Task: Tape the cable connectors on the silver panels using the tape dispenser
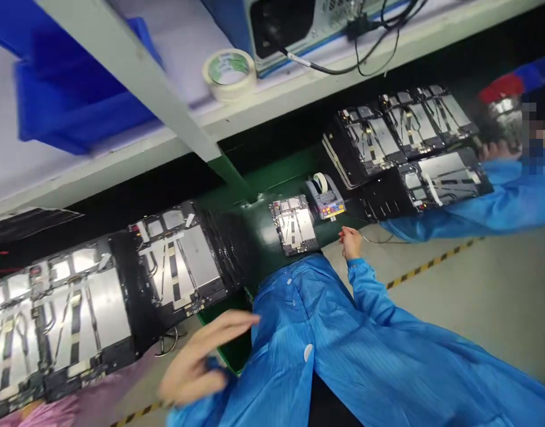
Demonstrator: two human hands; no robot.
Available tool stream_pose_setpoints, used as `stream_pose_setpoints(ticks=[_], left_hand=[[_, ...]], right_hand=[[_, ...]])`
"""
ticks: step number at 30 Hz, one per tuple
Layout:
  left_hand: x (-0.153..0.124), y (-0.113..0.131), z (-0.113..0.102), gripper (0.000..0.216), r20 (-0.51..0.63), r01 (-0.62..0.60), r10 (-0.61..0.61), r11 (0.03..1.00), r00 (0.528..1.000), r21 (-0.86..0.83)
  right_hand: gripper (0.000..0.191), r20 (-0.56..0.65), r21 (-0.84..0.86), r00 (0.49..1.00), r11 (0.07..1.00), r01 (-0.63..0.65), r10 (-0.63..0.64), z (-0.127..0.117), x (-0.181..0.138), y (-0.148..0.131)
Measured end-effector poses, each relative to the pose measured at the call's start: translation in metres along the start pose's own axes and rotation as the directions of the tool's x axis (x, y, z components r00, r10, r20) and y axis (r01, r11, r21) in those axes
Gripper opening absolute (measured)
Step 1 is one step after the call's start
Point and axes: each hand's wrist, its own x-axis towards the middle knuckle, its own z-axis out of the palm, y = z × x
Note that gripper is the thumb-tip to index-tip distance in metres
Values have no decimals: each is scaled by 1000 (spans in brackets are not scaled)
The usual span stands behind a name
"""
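In front of my body an opened electronic device with a silver battery [296, 227] lies on the green bench [258, 222]. Just beyond its right edge stands a grey tape dispenser [325, 197] with a roll of pale tape; a short strip sticks out at its front. My right hand [351, 242] is closed in a pinch below the dispenser, at the bench edge; what its fingertips hold, if anything, is too small to make out. Low on the left, slightly blurred, my left hand [205, 353] hovers off the bench with fingers stretched and nothing in it.
Stacks of similar opened devices [181, 258] line the bench on the left, more [370, 139] at the right. A co-worker's blue sleeve [468, 204] reaches in there; a pink sleeve [63, 409] shows lower left. Overhead, a shelf holds a tape roll [230, 74] and blue bins [85, 101].
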Motion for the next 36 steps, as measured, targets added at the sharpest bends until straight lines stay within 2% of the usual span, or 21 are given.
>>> stream_pose_setpoints(ticks=[1, 2, 4, 6, 7, 10, 14, 19, 22, 26, 28, 30, 32, 34, 36], left_hand=[[41, -9, 21, 59, 79, 19, -18, 1000, 997, -24], [80, -21, 42, 54, 69, 43, -40, 998, 997, -50], [144, -55, 74, 43, -37, 108, -112, 991, 993, -76], [186, -94, 92, 38, -204, 159, -178, 981, 963, -109], [198, -111, 95, 38, -251, 175, -209, 973, 945, -150], [218, -147, 90, 37, -330, 170, -227, 966, 916, -193], [231, -158, 75, 34, -391, 126, -185, 977, 901, -172], [239, -169, 70, 33, -484, 140, -208, 975, 850, -173], [245, -183, 69, 30, -544, 158, -216, 976, 811, -152], [265, -191, 64, 21, -665, 184, -117, 982, 738, 31], [282, -189, 62, 18, -715, 210, -22, 962, 699, 175], [306, -183, 60, 23, -730, 252, 56, 918, 681, 306], [335, -176, 60, 32, -701, 306, 101, 849, 706, 430], [368, -170, 62, 41, -626, 340, 113, 758, 772, 557], [400, -167, 64, 49, -528, 342, 88, 670, 845, 659]], right_hand=[[28, -11, 2, 999, 999, -42, 42, -2, 7, 5], [28, -4, 7, 998, 998, -69, 69, -2, 13, 10], [28, 19, 28, 995, 995, -99, 98, 4, 22, 17], [27, 39, 60, 992, 990, -125, 123, 13, 29, 20], [27, 49, 77, 990, 987, -139, 135, 17, 33, 20], [23, 89, 123, 980, 975, -187, 177, 28, 42, 19], [18, 103, 165, 974, 962, -219, 203, 35, 47, 18], [11, -20, 233, 986, 959, -159, 168, 36, 43, 27], [16, -89, 274, 981, 951, -142, 172, 40, 40, 33], [32, -112, 304, 972, 938, -166, 208, 55, 43, 37], [35, -126, 306, 967, 936, -176, 223, 61, 45, 37], [37, -149, 299, 963, 938, -173, 225, 60, 45, 40], [39, -182, 286, 961, 947, -148, 206, 54, 40, 46], [41, -216, 271, 962, 957, -106, 167, 45, 28, 58], [46, -208, 229, 976, 973, -15, 64, 37, 12, 75]])
